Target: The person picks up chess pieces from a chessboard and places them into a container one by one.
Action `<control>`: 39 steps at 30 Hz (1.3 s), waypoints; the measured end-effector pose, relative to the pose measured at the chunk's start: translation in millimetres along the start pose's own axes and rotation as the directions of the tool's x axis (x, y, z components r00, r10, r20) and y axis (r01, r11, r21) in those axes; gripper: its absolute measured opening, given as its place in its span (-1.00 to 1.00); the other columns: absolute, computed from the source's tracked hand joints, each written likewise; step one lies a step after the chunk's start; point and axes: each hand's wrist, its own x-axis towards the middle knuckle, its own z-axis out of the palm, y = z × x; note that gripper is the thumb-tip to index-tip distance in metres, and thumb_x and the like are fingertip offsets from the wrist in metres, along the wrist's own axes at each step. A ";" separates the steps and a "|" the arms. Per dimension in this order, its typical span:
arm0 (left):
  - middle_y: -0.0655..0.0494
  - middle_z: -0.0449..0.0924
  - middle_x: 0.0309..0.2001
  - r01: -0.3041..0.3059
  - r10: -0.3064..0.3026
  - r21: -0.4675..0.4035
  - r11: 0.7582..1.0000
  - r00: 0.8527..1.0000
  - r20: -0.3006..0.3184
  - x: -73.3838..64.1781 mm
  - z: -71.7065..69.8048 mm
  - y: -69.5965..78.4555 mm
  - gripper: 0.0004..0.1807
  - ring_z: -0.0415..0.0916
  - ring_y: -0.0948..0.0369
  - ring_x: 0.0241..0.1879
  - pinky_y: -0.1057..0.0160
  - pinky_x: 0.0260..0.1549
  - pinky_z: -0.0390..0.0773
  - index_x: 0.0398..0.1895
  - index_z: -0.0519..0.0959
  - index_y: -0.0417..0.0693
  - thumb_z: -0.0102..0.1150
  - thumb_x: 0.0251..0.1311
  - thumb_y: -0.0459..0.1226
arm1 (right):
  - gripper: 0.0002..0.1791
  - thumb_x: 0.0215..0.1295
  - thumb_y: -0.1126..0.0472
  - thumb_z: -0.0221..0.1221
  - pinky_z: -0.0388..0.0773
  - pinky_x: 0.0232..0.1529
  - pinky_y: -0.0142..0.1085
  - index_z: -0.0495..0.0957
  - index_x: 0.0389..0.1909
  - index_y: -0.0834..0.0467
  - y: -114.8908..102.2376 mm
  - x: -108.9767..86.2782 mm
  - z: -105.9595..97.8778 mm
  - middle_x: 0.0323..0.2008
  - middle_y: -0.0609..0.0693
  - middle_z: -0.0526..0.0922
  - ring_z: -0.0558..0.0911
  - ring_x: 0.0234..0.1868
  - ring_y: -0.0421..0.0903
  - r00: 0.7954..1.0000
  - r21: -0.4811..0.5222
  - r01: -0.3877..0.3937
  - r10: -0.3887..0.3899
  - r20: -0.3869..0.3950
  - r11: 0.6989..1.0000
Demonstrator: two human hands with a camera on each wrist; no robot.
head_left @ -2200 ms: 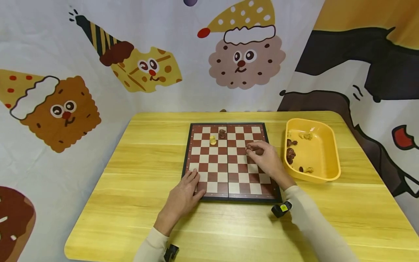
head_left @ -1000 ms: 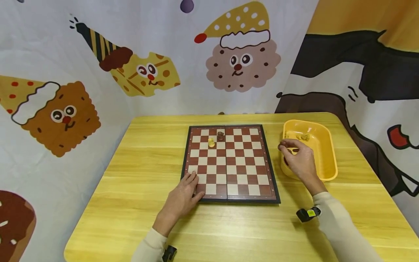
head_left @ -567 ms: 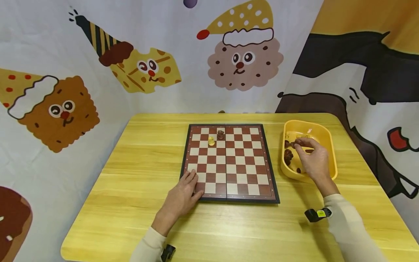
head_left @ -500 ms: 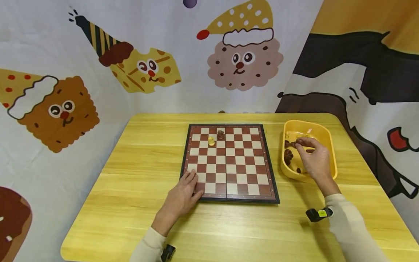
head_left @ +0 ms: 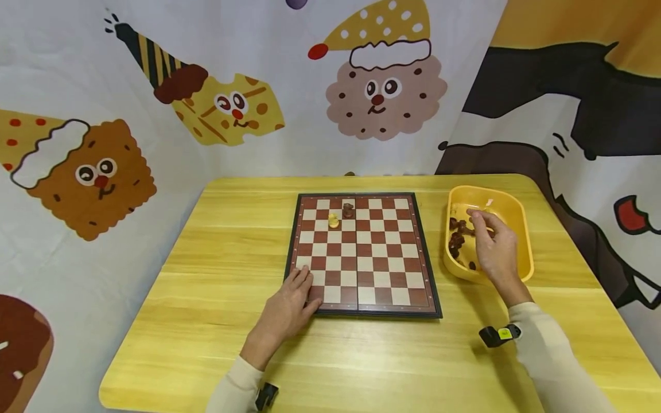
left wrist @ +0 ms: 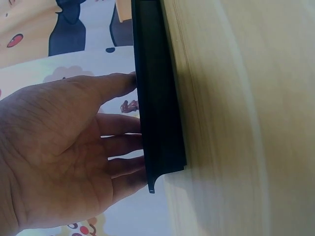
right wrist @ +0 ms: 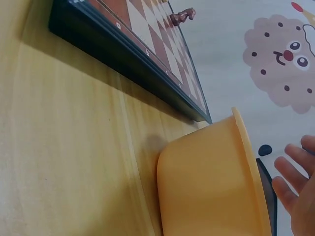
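My left hand (head_left: 286, 307) rests with straight fingers on the near left corner of the checkered chessboard (head_left: 381, 250); in the left wrist view its fingertips lie along the board's dark edge (left wrist: 155, 93). A brown knight (head_left: 348, 210) and a pale yellow chess piece (head_left: 333, 220) stand near the board's far side. Over the yellow plastic bin (head_left: 528, 246) hovers my right hand (head_left: 498, 249), with no piece visible between thumb and fingers. Its fingers appear loosely spread in the right wrist view. Brown chess pieces (head_left: 457, 241) lie along the bin's left side, partly hidden by the hand.
The wooden table (head_left: 217, 246) carries the board in the middle and the bin at the right. A curtain (head_left: 304, 115) printed with cartoon food hangs right behind the table's far edge.
My right hand has moved from the board rightward to the bin with a brown chess piece and let it go there among the others. The left hand has stayed on the board's corner.
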 end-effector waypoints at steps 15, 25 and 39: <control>-0.27 0.24 0.47 0.004 -0.003 -0.019 1.000 1.000 0.014 -0.7 -1.4 -0.5 -0.34 0.13 -0.16 0.48 -0.07 0.34 0.33 0.41 0.37 -0.40 0.16 0.47 -0.08 | -0.60 0.58 0.02 0.08 0.48 -0.24 -0.57 0.67 0.10 0.22 -20.9 -0.4 15.0 -0.02 0.16 0.69 0.60 -0.17 -0.26 0.971 0.049 0.098 -0.106 0.215 0.994; -0.25 0.26 0.47 0.011 -0.010 -0.032 0.999 1.000 0.013 -0.2 -1.5 -1.6 -0.34 0.15 -0.15 0.47 -0.06 0.34 0.32 0.41 0.38 -0.37 0.20 0.45 -0.07 | -0.65 0.58 0.06 0.08 0.45 -0.21 -0.47 0.67 0.11 0.19 -30.2 0.5 33.0 0.05 0.10 0.68 0.55 -0.12 -0.21 0.944 0.040 0.145 -0.151 0.293 0.989; -0.25 0.30 0.44 0.013 -0.014 -0.057 0.998 1.000 -0.021 1.3 -0.8 -1.7 -0.34 0.20 -0.15 0.45 -0.07 0.32 0.36 0.37 0.43 -0.38 0.28 0.40 -0.09 | -0.63 0.57 0.06 0.09 0.52 -0.07 -0.44 0.62 0.18 0.19 -53.8 5.7 56.8 0.13 0.07 0.64 0.57 0.09 0.03 0.925 0.124 0.105 -0.143 0.353 0.987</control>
